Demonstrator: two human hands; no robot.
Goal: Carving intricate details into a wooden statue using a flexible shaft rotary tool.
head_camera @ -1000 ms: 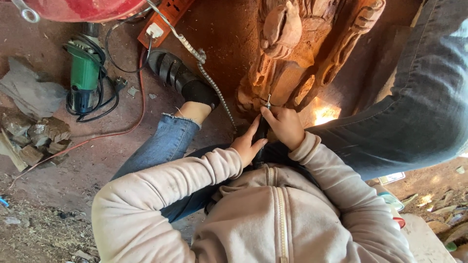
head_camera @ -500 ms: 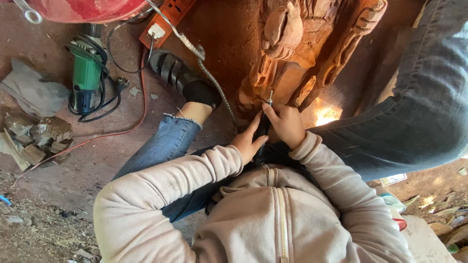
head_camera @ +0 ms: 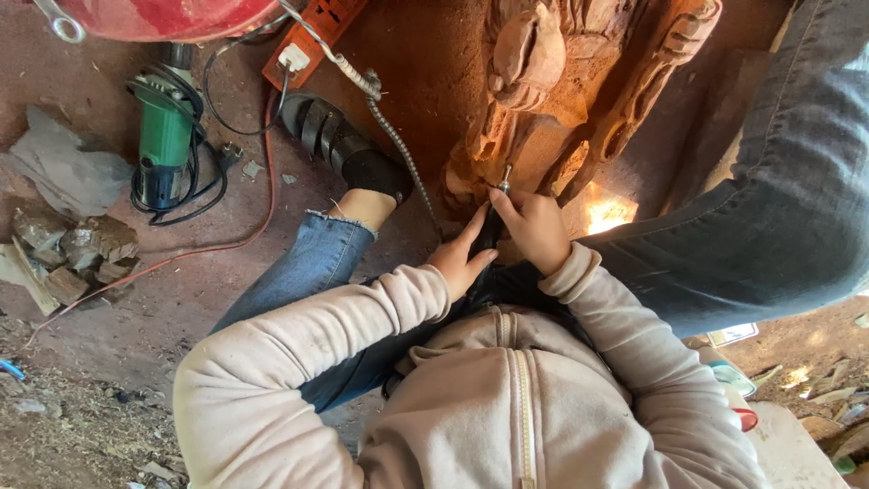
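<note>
A reddish-brown carved wooden piece [head_camera: 543, 100] with deep relief shapes stands in front of me. My right hand [head_camera: 532, 228] grips a black rotary tool handpiece [head_camera: 490, 237], whose small metal bit [head_camera: 505, 177] touches the carving's lower edge. My left hand [head_camera: 458, 260] lies along the same handpiece from the left, fingers stretched toward the bit and thumb under it. A ribbed metal flexible shaft [head_camera: 398, 145] runs from the upper left down to the handpiece. Both my arms are in beige hoodie sleeves.
My jeans-clad legs flank the carving, with a black sandal [head_camera: 337, 145] on the left foot. On the dirt floor lie a green power tool [head_camera: 165, 136] with a coiled cord, an orange power strip [head_camera: 312, 41], a red round object [head_camera: 163, 16] and stone chunks [head_camera: 77, 254].
Both hands stay on the handpiece at the carving's lower edge. Only the view shifts slightly.
</note>
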